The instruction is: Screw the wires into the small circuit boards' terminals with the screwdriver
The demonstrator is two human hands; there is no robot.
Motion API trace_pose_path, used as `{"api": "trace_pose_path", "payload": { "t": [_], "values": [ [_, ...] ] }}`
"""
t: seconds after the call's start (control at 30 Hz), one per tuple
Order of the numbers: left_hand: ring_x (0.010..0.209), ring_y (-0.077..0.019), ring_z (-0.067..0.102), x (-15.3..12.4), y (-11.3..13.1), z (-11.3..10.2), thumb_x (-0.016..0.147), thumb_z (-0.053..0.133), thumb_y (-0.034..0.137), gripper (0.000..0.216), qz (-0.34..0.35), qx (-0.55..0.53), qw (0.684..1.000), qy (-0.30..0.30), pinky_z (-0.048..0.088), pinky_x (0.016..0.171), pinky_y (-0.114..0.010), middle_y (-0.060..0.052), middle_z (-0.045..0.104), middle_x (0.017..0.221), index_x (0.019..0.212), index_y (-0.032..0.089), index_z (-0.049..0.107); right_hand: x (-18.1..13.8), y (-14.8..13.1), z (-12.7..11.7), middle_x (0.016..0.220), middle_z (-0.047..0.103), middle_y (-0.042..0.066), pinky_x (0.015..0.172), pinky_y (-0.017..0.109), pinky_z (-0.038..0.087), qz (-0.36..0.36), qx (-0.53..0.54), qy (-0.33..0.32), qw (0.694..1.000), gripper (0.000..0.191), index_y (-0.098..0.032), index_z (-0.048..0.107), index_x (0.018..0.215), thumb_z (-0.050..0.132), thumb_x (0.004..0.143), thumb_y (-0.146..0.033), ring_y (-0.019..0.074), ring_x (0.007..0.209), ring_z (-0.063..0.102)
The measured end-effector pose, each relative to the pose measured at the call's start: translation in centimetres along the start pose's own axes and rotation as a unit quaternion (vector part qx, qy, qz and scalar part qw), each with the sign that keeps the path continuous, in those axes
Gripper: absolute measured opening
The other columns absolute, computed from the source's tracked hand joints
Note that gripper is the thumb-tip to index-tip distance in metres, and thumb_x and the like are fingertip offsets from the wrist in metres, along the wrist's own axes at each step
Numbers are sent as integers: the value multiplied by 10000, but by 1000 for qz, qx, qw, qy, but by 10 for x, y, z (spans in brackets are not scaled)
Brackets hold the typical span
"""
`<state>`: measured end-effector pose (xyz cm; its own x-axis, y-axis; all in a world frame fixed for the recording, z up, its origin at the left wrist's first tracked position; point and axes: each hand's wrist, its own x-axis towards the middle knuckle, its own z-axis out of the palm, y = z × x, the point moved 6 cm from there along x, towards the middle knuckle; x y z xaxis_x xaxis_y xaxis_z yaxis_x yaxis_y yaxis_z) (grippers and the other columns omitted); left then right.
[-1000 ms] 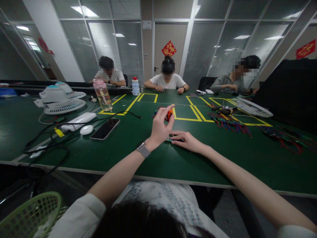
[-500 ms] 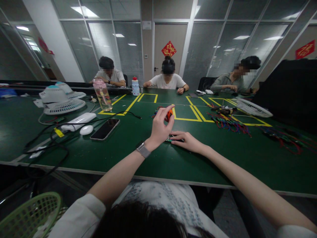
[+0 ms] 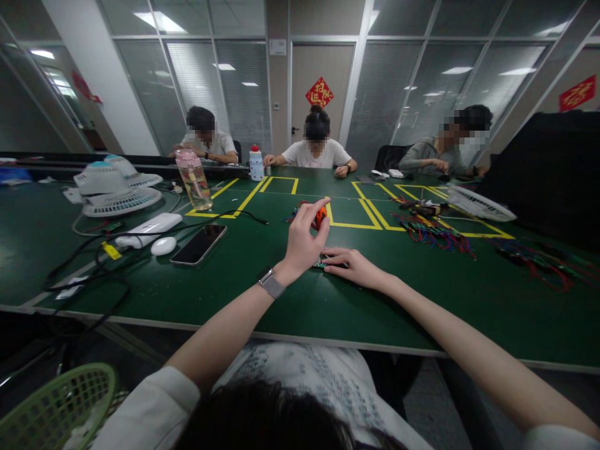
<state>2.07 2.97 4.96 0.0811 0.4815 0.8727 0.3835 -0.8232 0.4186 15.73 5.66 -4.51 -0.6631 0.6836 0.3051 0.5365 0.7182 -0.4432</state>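
My left hand [image 3: 304,242], with a watch on its wrist, is closed around the orange-and-black handle of a screwdriver [image 3: 321,214]. The tool stands roughly upright, its thin shaft pointing down at a small green circuit board [image 3: 319,265] on the table. Whether the tip touches the board I cannot tell. From the right, my right hand [image 3: 352,267] lies low on the table, its fingers gripping the board's edge and covering part of it. Behind my left hand some coloured wires [image 3: 296,211] show, mostly hidden.
The green table [image 3: 290,312] carries a phone [image 3: 199,244], a white power strip [image 3: 150,229], black cables, white fans [image 3: 117,187] and a pink-lidded bottle [image 3: 193,178] on the left. Wired boards [image 3: 435,234] lie right. Several people sit opposite.
My hands, the screwdriver and the board stay almost still. Across the table, the middle person's hand on the left side has shifted outward toward the small bottle.
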Motion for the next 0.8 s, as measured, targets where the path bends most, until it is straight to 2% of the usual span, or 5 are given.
{"api": "trace_pose_path", "payload": {
  "t": [0.8],
  "values": [
    [862, -136, 559, 0, -1, 0, 905, 484, 183, 299, -11, -7, 1000, -3, 473, 763, -253, -55, 592, 998, 1195, 183, 558, 0, 0, 0, 1313, 588, 77, 1063, 433, 400, -2, 12, 5, 1000, 320, -241, 692, 1145, 560, 899, -397, 271, 1230, 529]
  ]
}}
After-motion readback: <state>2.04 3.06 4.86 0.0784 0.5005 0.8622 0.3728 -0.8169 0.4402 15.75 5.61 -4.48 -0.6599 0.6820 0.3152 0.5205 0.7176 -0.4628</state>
